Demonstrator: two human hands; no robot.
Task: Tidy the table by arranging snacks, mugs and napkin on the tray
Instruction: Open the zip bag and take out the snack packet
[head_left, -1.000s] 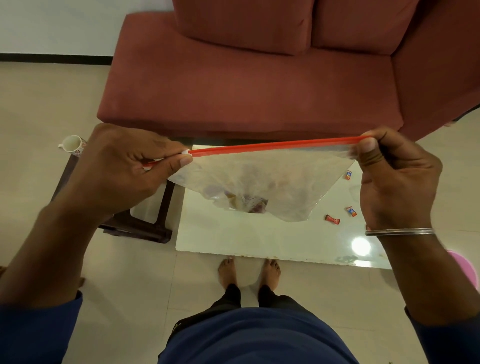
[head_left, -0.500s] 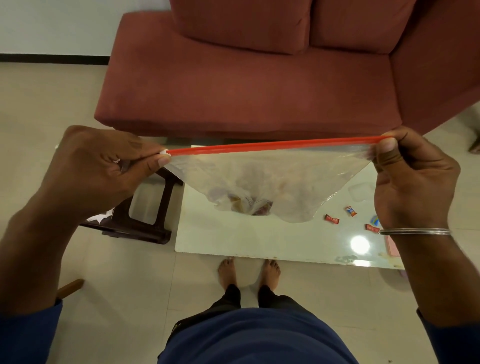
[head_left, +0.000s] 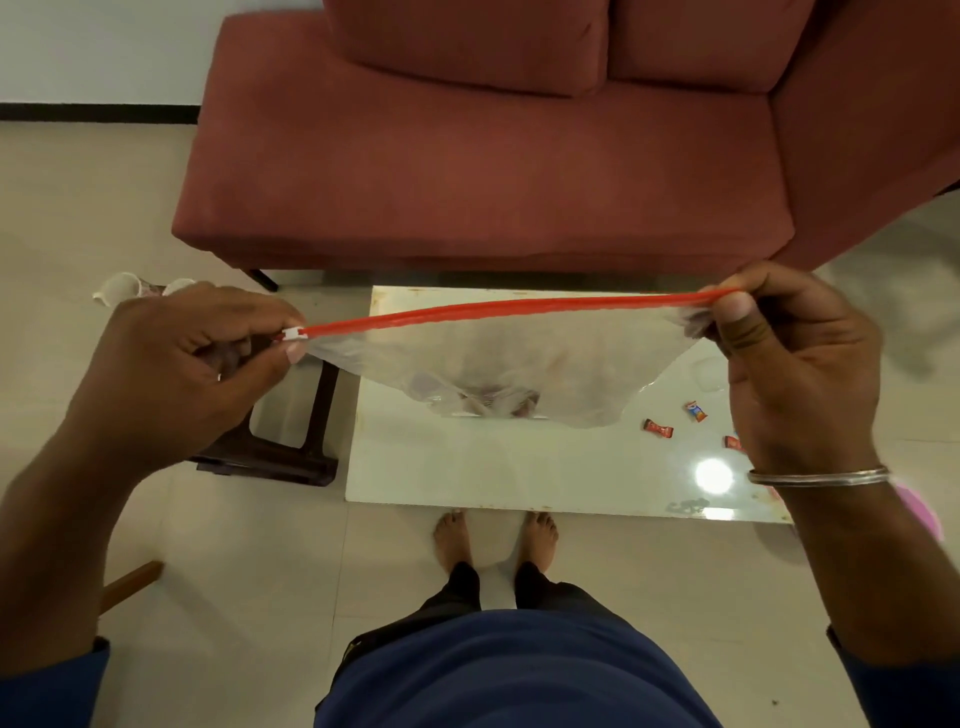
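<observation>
Above the white table, both hands pinching the zip bag ends.

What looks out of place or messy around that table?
A few small wrapped sweets lie scattered loose on the white table, near its right end. A mug sits off to the left, apart from that table. Both hands, left and right, hold a zip bag stretched above the table.

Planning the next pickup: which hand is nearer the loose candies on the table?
Right. The right hand hangs beside the candies; the left hand holds the bag's far end.
</observation>
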